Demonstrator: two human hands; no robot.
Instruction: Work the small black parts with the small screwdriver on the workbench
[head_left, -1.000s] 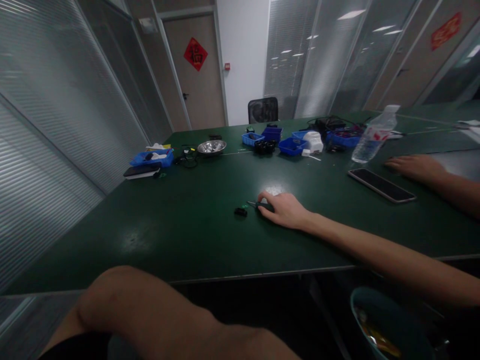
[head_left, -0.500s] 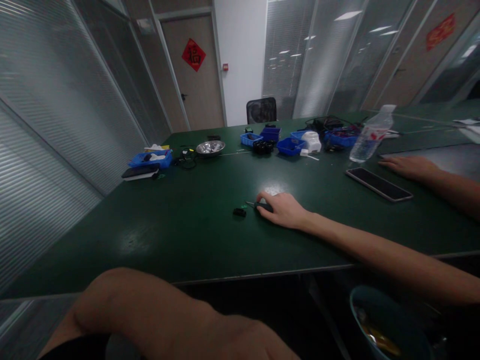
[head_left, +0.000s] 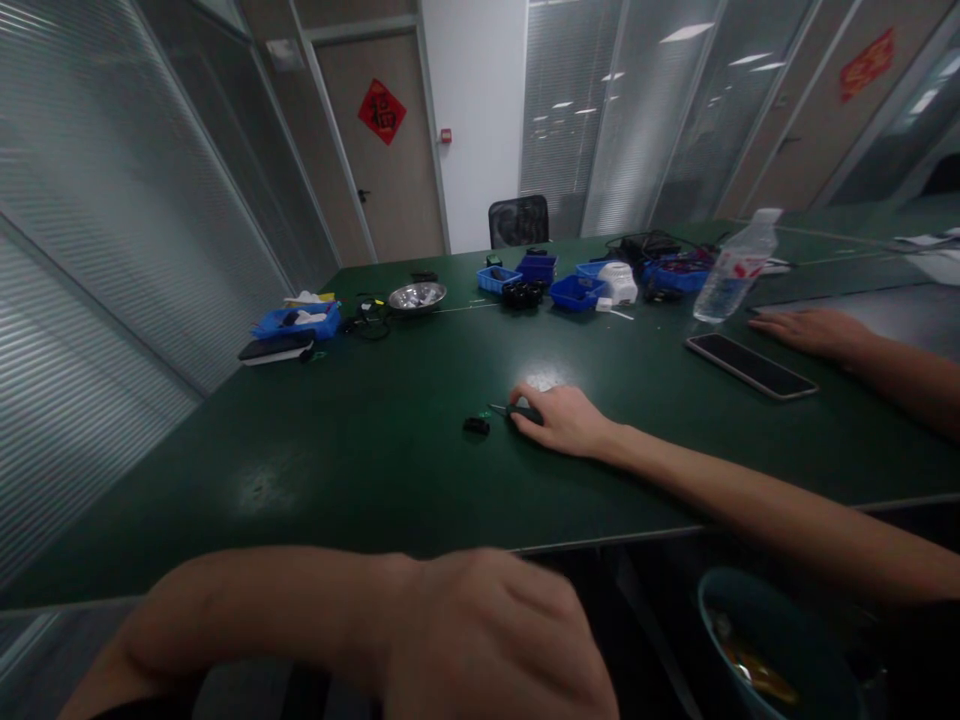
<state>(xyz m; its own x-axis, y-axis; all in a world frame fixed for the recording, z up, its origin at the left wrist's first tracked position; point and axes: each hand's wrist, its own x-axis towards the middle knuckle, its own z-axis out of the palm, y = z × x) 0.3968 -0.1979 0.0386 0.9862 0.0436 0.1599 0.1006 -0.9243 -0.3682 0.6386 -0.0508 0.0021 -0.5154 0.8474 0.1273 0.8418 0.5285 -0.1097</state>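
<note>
My right hand rests on the green table with its fingers closed round a small screwdriver, whose thin shaft points left. Just left of the tip lie a small black part and a tiny green piece, both apart from my fingers. My left hand is close to the camera, in front of the table's near edge. Its back and knuckles face me, somewhat blurred. The fingers bend down out of sight, and whether they hold anything is hidden.
Another person's hand lies at the right, near a phone and a tilted-looking water bottle. Farther back are a metal bowl, blue trays and cables. Below the edge at right stands a bin.
My left hand has risen and come further into view, its knuckles now showing. My right hand still holds the screwdriver in the same place. The view has shifted slightly.
</note>
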